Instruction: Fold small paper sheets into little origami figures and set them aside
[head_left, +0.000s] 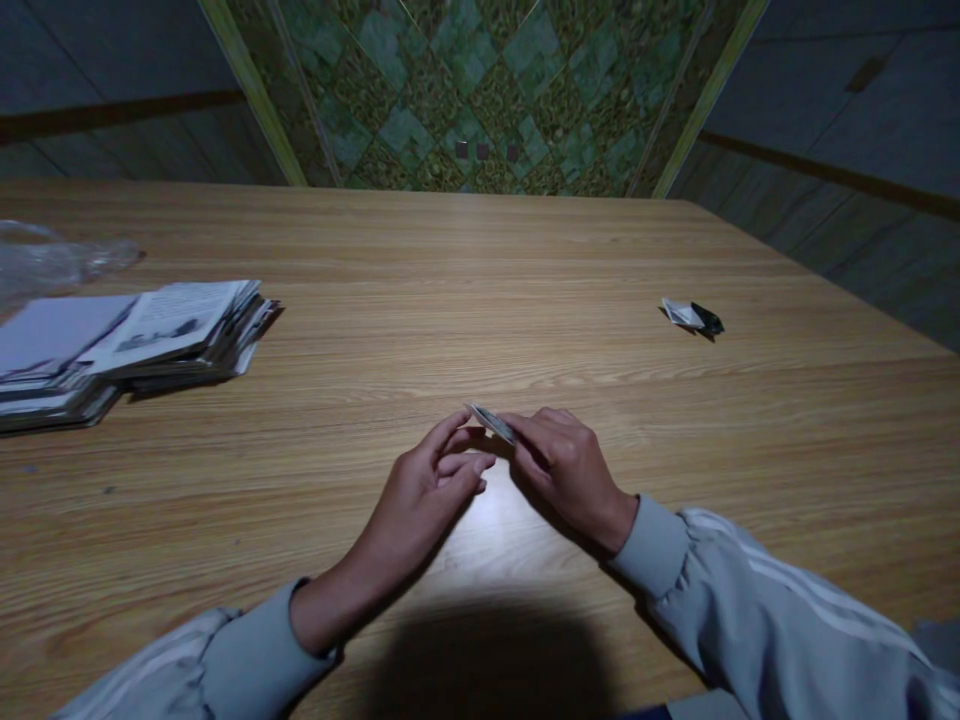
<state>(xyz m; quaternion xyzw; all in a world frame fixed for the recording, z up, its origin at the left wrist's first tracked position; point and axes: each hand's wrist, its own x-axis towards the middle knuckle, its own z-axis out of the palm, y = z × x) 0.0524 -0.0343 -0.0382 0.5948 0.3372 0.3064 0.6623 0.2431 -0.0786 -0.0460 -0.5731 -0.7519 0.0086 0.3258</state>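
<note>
A small folded piece of printed paper (493,424) is tilted just above the table near the middle of the view. My right hand (562,455) pinches its right end between thumb and fingers. Close against the paper's left tip is my left hand (427,480), its fingers curved and spread apart; the index fingertip seems to touch the tip. The undersides of the right fingers are hidden.
At the left lies a stack of printed papers (172,320) beside another stack (60,335), with a clear plastic bag (60,258) behind. Two small folded paper pieces, one whitish (681,313) and one dark (706,320), lie at the right on the wooden table (465,260).
</note>
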